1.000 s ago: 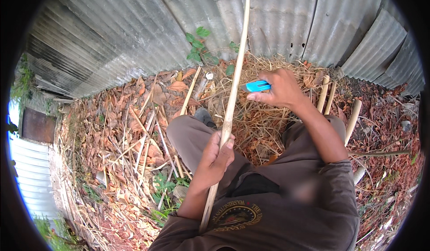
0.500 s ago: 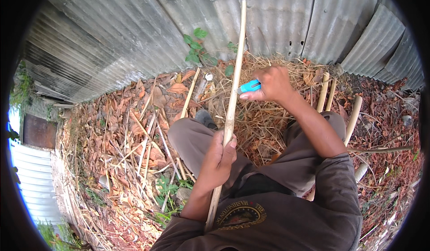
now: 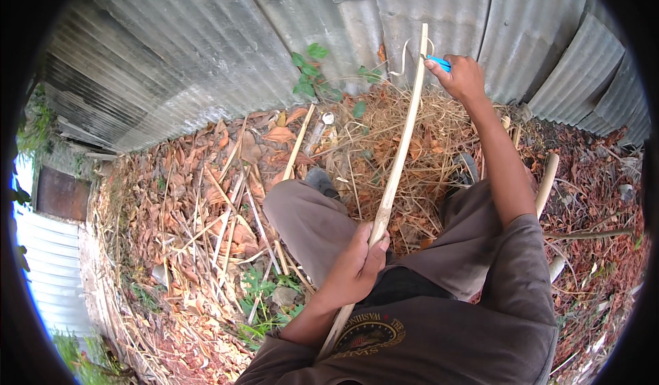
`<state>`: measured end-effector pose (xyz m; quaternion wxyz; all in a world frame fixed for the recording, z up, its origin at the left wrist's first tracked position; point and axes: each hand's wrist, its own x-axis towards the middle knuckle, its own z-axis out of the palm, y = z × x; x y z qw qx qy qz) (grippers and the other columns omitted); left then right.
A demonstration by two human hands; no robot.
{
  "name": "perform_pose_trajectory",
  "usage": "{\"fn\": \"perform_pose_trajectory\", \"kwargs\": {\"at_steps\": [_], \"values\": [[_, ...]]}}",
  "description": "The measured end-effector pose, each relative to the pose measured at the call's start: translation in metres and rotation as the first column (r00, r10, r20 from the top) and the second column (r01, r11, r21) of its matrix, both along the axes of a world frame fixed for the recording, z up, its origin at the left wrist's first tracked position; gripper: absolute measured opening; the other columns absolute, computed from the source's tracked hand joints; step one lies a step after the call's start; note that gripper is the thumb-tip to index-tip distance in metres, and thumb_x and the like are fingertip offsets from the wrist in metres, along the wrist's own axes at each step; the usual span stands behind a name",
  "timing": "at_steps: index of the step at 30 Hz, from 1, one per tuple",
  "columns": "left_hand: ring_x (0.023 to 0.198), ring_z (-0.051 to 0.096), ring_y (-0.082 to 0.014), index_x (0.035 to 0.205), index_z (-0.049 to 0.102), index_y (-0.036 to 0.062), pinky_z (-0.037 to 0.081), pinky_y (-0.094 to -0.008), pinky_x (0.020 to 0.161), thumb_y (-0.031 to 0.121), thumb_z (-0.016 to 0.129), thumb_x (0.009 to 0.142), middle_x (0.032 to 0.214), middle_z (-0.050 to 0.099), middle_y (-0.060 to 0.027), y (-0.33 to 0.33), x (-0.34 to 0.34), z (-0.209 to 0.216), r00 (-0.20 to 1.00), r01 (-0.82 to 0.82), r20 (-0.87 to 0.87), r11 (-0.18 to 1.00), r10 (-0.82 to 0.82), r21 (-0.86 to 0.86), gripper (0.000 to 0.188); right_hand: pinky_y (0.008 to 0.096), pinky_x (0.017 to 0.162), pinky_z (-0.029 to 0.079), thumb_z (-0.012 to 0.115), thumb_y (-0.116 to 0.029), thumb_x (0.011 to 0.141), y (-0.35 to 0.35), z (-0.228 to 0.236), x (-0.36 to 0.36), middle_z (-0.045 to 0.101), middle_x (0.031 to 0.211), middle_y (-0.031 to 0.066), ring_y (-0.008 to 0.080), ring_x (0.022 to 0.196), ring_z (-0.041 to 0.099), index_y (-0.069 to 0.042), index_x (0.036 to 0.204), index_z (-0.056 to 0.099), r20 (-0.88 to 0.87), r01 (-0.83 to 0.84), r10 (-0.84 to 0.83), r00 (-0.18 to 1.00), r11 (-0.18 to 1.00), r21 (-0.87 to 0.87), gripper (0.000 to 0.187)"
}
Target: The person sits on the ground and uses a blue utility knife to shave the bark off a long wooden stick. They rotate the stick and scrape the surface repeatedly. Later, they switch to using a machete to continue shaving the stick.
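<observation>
A long pale bamboo strip [image 3: 402,151] slants from my torso up toward the metal wall, its lower end resting against my shirt. My left hand [image 3: 357,267] is closed around its lower part, over my lap. Near the far tip, my right hand [image 3: 464,80] grips a blue-handled knife [image 3: 439,63] that looks like a cutter. Its blade meets the strip, though the hand and strip mostly hide it. A thin curled shaving [image 3: 403,59] hangs beside the tip.
A corrugated metal wall [image 3: 206,48] stands close ahead. Dry leaves [image 3: 199,247] and split sticks [image 3: 230,227] cover the ground at left. Dry straw [image 3: 425,138] lies between my feet. A thick pale stick [image 3: 547,182] lies at right, and a green plant [image 3: 310,72] grows by the wall.
My right hand and the knife have moved away from me along the strip to near its tip. The strip has swung rightward with my left hand, and a curled shaving now shows.
</observation>
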<state>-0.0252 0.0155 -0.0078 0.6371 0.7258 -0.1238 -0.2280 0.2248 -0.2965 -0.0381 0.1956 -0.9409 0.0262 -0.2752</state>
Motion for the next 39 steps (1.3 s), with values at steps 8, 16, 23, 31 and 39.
{"fn": "perform_pose_trajectory", "kwargs": {"at_steps": [8,16,23,31,39], "values": [[0.059,0.035,-0.0041,0.111,0.041,0.0017,0.032,-0.02,0.053,0.014,0.042,0.101,0.072,0.039,0.0026,0.01,-0.038,0.01,0.97,0.191,-0.144,0.98,-0.197,-0.06,0.016,0.0484,0.079,0.049,0.032,-0.085,0.077,-0.062,0.0,0.03,0.066,0.087,0.0282,0.0404,0.091,0.065,0.004,0.089,0.07,-0.287,0.379,-0.311,0.906,0.899,0.222,0.097],[0.055,0.036,-0.004,0.118,0.04,0.0029,0.031,-0.0194,0.05,0.016,0.042,0.101,0.069,0.041,0.002,0.033,-0.017,0.007,0.964,-0.111,-0.25,0.99,0.085,-0.091,0.021,0.0477,0.089,0.044,0.03,-0.085,0.077,-0.129,-0.05,0.01,0.062,0.099,0.0358,0.042,0.103,0.061,0.014,0.095,0.066,-0.364,0.386,-0.287,0.886,0.892,0.237,0.107],[0.051,0.037,-0.0028,0.121,0.04,0.0026,0.03,-0.0177,0.048,0.017,0.042,0.101,0.065,0.045,0.0015,0.018,0.013,0.014,0.981,-0.142,-0.139,0.989,0.134,-0.048,0.024,0.0466,0.058,0.047,0.043,-0.078,0.08,0.055,0.01,-0.078,0.054,0.051,0.0146,0.0334,0.057,0.061,-0.003,0.064,0.064,-0.231,-0.266,0.319,0.919,0.935,0.234,0.08],[0.048,0.035,-0.0023,0.12,0.044,0.0057,0.028,-0.0175,0.044,0.02,0.044,0.101,0.061,0.045,0.0021,0.009,0.018,0.008,0.98,-0.195,0.042,0.981,0.195,0.006,0.024,0.0449,0.051,0.048,0.05,-0.082,0.071,0.103,0.013,-0.111,0.052,0.046,0.0139,0.0343,0.048,0.059,-0.006,0.06,0.065,-0.17,-0.569,0.568,0.805,0.821,0.049,0.078],[0.056,0.035,-0.002,0.117,0.043,0.0034,0.029,-0.0181,0.049,0.014,0.045,0.1,0.071,0.038,0.0045,0.002,0.022,0.005,0.983,-0.182,0.033,0.983,0.182,0.015,0.02,0.0412,0.045,0.047,0.05,-0.084,0.068,0.1,0.004,-0.107,0.052,0.044,0.0113,0.0296,0.045,0.059,-0.007,0.057,0.063,-0.092,-0.527,0.52,0.849,0.847,-0.072,0.079]]}}
